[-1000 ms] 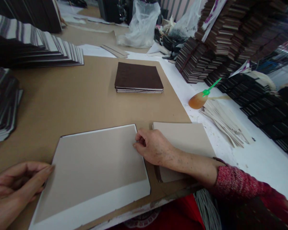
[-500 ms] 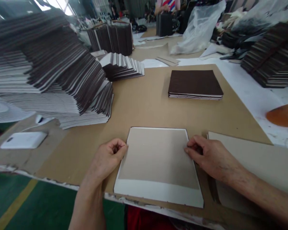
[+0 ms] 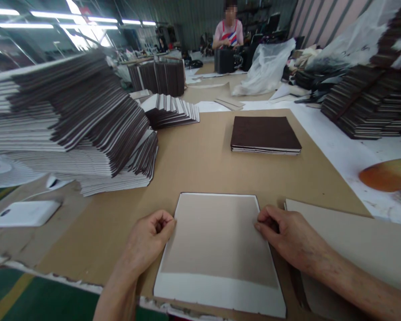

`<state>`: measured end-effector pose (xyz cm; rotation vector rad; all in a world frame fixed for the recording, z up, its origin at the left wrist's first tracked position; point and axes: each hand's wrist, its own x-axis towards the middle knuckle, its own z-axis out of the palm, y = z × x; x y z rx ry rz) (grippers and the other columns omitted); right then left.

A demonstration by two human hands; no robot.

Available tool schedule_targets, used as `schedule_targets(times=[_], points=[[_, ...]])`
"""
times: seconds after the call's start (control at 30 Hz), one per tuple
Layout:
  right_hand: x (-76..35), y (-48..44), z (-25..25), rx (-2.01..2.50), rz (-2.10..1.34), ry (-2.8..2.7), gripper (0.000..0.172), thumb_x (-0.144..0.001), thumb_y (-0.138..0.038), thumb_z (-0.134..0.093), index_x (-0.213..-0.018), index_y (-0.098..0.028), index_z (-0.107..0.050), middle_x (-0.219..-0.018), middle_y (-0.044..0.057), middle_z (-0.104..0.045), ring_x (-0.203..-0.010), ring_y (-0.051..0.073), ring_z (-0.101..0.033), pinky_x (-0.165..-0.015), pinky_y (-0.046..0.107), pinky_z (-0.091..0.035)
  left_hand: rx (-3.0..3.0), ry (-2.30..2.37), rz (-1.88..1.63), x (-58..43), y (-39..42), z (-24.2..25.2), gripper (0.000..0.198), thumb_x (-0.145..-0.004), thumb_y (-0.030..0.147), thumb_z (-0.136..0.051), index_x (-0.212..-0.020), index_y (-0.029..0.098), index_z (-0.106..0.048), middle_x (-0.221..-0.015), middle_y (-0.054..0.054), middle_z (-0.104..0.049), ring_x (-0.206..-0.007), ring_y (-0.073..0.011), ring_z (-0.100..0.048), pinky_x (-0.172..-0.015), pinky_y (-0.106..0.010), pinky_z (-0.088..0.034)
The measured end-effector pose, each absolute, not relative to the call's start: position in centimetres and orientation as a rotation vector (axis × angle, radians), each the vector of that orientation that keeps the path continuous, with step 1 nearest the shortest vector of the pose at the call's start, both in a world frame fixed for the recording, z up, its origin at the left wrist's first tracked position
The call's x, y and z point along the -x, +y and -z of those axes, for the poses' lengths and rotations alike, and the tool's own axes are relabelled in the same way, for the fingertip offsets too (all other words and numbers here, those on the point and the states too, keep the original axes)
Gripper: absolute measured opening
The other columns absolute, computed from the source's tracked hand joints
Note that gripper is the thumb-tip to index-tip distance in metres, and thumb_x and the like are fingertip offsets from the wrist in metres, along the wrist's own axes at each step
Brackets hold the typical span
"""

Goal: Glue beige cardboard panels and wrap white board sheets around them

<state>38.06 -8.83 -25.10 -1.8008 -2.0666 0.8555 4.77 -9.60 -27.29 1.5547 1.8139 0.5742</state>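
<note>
A flat panel [image 3: 217, 294] with a white face and thin dark rim lies at the table's near edge. On it rests a beige sheet [image 3: 217, 240], which leaves a white strip bare at the near end. My left hand [image 3: 150, 240] pinches the left edge of the sheet and panel between thumb and forefinger. Opposite it, my right hand [image 3: 284, 232] is closed in a pinch on the right edge. Whether the fingertips grip the sheet alone or the panel too, I cannot tell. Beneath my right forearm lies a pile of larger beige sheets [image 3: 347, 236].
Tall stacks of dark-backed panels [image 3: 87, 111] lean at the left, near a white phone-like device [image 3: 25, 214]. A small dark brown stack [image 3: 265, 133] sits ahead. More dark panels [image 3: 364, 98] and an orange-brown object [image 3: 384, 174] are at the right. A person [image 3: 229, 33] works farther back.
The camera has tilted upward, so everything sits lower in the picture and more of the room shows. Both hands keep their pinch at the panel's side edges.
</note>
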Motion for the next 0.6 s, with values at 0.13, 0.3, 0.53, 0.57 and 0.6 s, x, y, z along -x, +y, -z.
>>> schedule_targets(times=[0.13, 0.3, 0.53, 0.57, 0.6], points=[[-38.1, -8.8, 24.9, 1.794, -0.912, -2.026, 0.010, -0.084, -0.022, -0.052, -0.075, -0.021, -0.057, -0.064, -0.001, -0.064, -0.058, 0.015, -0.057, -0.056, 0.026, -0.036, -1.561, 1.807, -0.547, -4.7, -9.6, 27.3, 0.028, -0.085, 0.046, -0.052, -0.073, 0.021, -0.057, -0.062, 0.005, -0.049, -0.059, -0.0116, -0.046, -0.054, -0.022, -0.035], [-38.0, -8.8, 24.8, 1.828, -0.940, -1.968, 0.008, -0.083, -0.021, -0.054, -0.077, -0.020, -0.059, -0.064, 0.000, -0.064, -0.058, 0.015, -0.056, -0.056, 0.026, -0.036, -1.556, 1.824, -0.513, -4.6, -9.6, 27.4, 0.033, -0.084, 0.051, -0.051, -0.072, 0.021, -0.056, -0.060, 0.005, -0.047, -0.058, -0.0114, -0.044, -0.052, -0.022, -0.033], [-38.0, -9.0, 24.7, 1.843, -0.975, -1.907, 0.006, -0.080, -0.019, -0.057, -0.078, -0.019, -0.063, -0.068, 0.001, -0.067, -0.061, 0.014, -0.057, -0.055, 0.024, -0.037, -1.486, 1.783, -0.507, -3.4, -9.5, 29.2, 0.043, -0.077, 0.065, -0.053, -0.072, 0.022, -0.059, -0.062, 0.004, -0.056, -0.060, -0.0139, -0.052, -0.054, -0.022, -0.042], [-38.0, -9.0, 24.7, 1.845, -0.970, -1.899, 0.006, -0.080, -0.019, -0.058, -0.078, -0.019, -0.064, -0.069, 0.001, -0.067, -0.061, 0.014, -0.057, -0.055, 0.023, -0.037, -1.494, 1.794, -0.528, -3.2, -9.4, 29.4, 0.043, -0.075, 0.066, -0.055, -0.072, 0.023, -0.060, -0.061, 0.004, -0.057, -0.059, -0.0142, -0.053, -0.053, -0.022, -0.043], [-38.0, -9.0, 24.8, 1.845, -0.963, -1.893, 0.006, -0.079, -0.019, -0.058, -0.079, -0.019, -0.064, -0.069, 0.001, -0.067, -0.061, 0.014, -0.058, -0.055, 0.023, -0.037, -1.508, 1.822, -0.556, -3.1, -9.3, 29.6, 0.043, -0.073, 0.066, -0.057, -0.072, 0.023, -0.061, -0.060, 0.004, -0.058, -0.057, -0.0144, -0.054, -0.051, -0.022, -0.044]])
